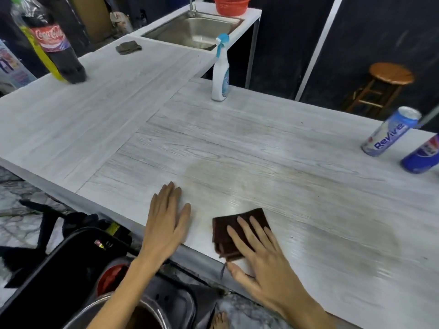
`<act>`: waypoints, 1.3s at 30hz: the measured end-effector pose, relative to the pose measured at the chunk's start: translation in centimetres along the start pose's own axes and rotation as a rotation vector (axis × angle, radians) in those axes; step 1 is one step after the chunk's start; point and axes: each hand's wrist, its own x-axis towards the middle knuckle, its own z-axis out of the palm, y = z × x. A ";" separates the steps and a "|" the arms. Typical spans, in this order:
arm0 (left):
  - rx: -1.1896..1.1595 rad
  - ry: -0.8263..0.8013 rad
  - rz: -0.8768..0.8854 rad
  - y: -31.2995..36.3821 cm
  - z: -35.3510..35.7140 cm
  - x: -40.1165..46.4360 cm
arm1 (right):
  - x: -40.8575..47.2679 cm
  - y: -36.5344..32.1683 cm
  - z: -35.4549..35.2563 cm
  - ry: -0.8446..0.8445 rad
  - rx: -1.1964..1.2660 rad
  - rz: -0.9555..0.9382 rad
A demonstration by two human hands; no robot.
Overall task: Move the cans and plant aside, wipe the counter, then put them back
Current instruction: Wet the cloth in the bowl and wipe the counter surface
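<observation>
My right hand [257,255] presses flat, fingers straight, on a folded dark brown cloth [240,222] at the near edge of the pale wood-grain counter [237,148]. My left hand [166,219] rests flat on the counter just left of the cloth, holding nothing. Damp streaks shine on the counter around and right of the cloth. A silver-blue Revive can [390,134] and a dark blue can [421,156] stand at the far right edge, the second partly cut off. No plant is in view.
A white spray bottle [221,72] stands at the counter's back edge. A cola bottle [53,43] and a grey rag [128,47] sit on the left counter wing. Behind are a steel sink [197,29], a red basket [231,4] and a wooden stool [382,86]. A black bin [71,269] stands below.
</observation>
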 end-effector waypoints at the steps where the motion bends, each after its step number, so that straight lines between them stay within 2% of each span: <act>1: 0.011 -0.010 0.032 1.5 0.8 -0.6 | -1.7 1.0 -0.4 0.001 -0.003 0.027; 13: -0.030 -0.191 0.358 20.5 10.1 -4.3 | -16.0 10.5 -5.3 0.082 0.008 0.293; 20: -0.047 -0.215 0.396 25.4 13.0 -6.3 | -23.4 15.8 -6.6 0.118 0.038 0.440; 26: -0.034 -0.190 0.379 27.1 13.4 -6.6 | -20.1 23.0 -8.7 0.186 0.047 0.583; 30: -0.019 -0.150 0.356 27.1 13.0 -7.1 | -13.9 23.1 -9.2 0.218 0.035 0.549; 33: -0.021 -0.127 0.335 27.4 12.9 -7.1 | -12.5 20.0 -7.9 0.163 0.025 0.415; 36: -0.026 -0.113 0.339 27.5 12.8 -7.2 | -17.0 17.2 -6.1 0.120 0.041 0.262; 39: -0.046 -0.107 0.318 27.4 13.0 -7.2 | -22.9 19.7 -6.1 0.129 0.013 0.278</act>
